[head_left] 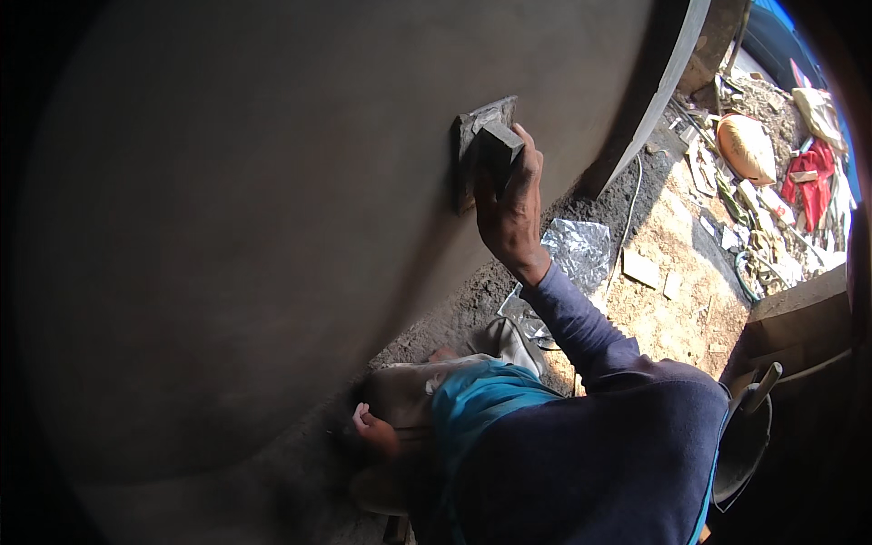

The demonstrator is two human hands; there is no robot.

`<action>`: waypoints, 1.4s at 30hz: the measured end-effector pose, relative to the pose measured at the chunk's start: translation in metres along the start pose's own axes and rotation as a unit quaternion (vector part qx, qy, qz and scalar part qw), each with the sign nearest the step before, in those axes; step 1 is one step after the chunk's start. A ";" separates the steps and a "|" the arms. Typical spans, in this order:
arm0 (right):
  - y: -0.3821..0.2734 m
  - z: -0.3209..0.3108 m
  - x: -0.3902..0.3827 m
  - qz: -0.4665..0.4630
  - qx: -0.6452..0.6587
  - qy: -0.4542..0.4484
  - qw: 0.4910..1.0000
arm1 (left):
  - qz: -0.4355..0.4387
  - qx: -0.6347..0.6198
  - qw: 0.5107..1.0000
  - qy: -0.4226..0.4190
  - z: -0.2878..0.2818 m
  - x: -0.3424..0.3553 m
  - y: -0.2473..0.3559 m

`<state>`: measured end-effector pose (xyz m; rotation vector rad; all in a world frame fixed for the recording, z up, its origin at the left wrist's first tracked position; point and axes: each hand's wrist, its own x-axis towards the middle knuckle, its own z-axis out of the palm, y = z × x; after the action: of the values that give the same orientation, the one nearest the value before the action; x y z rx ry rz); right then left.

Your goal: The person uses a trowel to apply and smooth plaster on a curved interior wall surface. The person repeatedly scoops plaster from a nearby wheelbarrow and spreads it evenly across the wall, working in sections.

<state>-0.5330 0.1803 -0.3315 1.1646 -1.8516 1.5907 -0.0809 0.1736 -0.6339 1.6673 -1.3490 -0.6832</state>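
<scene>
My right hand (514,218) is closed around the dark block handle of a plastering float (470,145). The float's flat plate, smeared with grey mortar along its edge, lies against a broad grey-brown plastered wall (245,200). Down by my lap, in shadow, my left hand (376,434) holds nothing that I can see. Its pale fingertips point up and stand a little apart, near the foot of the wall; the rest of that hand is dim.
A crumpled silvery sheet (579,250) lies on the ground beside the wall. Farther right are broken flat pieces (641,269), an orange-tan sack (747,148), red cloth (810,182) and mixed rubble. A dark bucket (743,445) with a stick-like handle stands at my right side.
</scene>
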 end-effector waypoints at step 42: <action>-0.009 0.012 -0.023 -0.241 -0.034 -0.062 0.968 | -0.014 -0.022 1.000 -0.011 0.020 -0.002 0.016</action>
<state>-0.5107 0.1760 -0.3468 1.5666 -1.5192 1.1951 -0.1057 0.1689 -0.6301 1.6518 -1.3190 -0.7444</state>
